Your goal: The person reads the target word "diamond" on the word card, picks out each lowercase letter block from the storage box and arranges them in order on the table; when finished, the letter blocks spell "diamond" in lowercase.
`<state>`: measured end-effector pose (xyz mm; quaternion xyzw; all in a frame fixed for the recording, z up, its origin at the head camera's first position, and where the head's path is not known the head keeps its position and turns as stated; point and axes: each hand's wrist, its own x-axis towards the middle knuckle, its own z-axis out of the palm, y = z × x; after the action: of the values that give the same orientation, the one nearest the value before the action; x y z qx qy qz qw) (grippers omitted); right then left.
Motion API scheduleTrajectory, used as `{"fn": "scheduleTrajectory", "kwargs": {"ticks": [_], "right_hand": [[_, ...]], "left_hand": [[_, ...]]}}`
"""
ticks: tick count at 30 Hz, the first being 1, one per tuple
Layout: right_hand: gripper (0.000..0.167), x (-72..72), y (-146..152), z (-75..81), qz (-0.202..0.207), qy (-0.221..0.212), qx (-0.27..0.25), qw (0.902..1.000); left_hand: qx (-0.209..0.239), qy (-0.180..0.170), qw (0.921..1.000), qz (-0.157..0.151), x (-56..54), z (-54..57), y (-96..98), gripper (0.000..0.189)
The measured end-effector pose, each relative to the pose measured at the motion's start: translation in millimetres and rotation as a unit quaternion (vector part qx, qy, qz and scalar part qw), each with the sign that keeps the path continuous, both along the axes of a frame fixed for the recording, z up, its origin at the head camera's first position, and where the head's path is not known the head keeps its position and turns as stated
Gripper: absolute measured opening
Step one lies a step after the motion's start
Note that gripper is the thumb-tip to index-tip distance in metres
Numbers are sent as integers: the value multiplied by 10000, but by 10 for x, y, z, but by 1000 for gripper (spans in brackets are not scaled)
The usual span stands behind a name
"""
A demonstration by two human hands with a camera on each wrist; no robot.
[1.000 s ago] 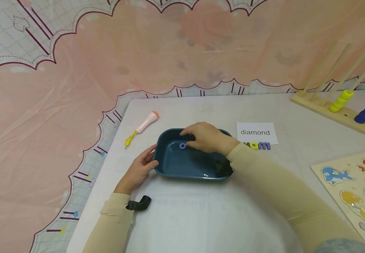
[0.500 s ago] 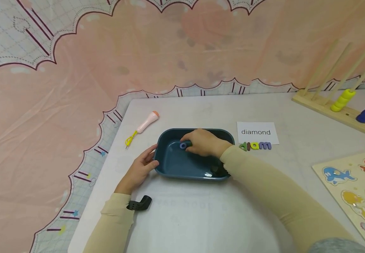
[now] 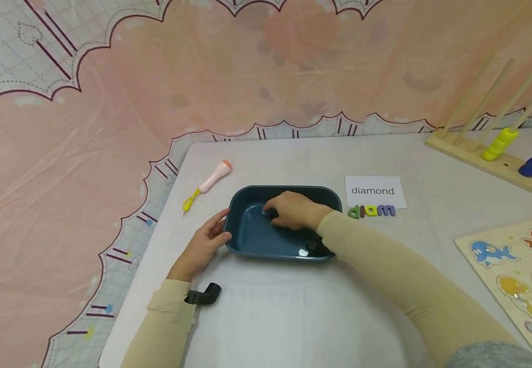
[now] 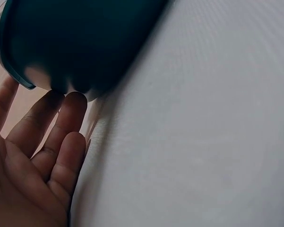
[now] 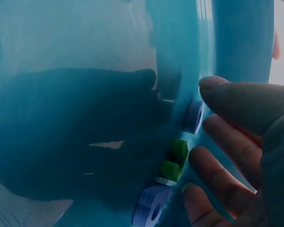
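A dark blue basin (image 3: 252, 232) sits on the white table. My left hand (image 3: 201, 253) holds its left end, thumb at the rim and other fingers against the outer wall, as the left wrist view shows. Inside the basin my right hand (image 3: 295, 210) reaches down, thumb and index finger apart. In the right wrist view its fingertips are close to a small purple ring-shaped letter (image 5: 193, 117), a green letter (image 5: 177, 158) and another purple letter (image 5: 152, 205) lying along the basin wall. In the head view this hand hides most of them.
Right of the basin lies a card (image 3: 374, 191) printed "diamond", with letters (image 3: 370, 211) d, i, a, m below it. A pink toy (image 3: 212, 179) with a yellow end is at left. A bead rack (image 3: 482, 162) and an animal puzzle board (image 3: 489, 271) stand at right.
My right hand has lowered deeper into the basin, and its index finger now covers most of the purple ring letter. The d and i came into view. My left hand has stayed put.
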<state>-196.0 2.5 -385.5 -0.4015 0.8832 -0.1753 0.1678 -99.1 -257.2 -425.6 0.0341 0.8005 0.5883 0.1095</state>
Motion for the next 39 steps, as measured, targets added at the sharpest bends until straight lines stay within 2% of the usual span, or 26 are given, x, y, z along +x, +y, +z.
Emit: {"fn": "scheduleTrajectory", "kwargs": {"ticks": [9,22,30,39], "right_hand": [[45,17,-18,-16,38,-45,159,9999],[44,26,-66,-35,40,183,258,9995],[33,41,-61,-28,75,150,157,9997],[32,54,-66,-39,145,181,297,9993]], "left_hand": [[-67,128,9999,-30,-1,8,5,63],[7,-23,10000,41,10,24,17,65],[-123,13,9999,32,12,7,12,64],[-195,-62,9998,53,18,6,-1,66]]}}
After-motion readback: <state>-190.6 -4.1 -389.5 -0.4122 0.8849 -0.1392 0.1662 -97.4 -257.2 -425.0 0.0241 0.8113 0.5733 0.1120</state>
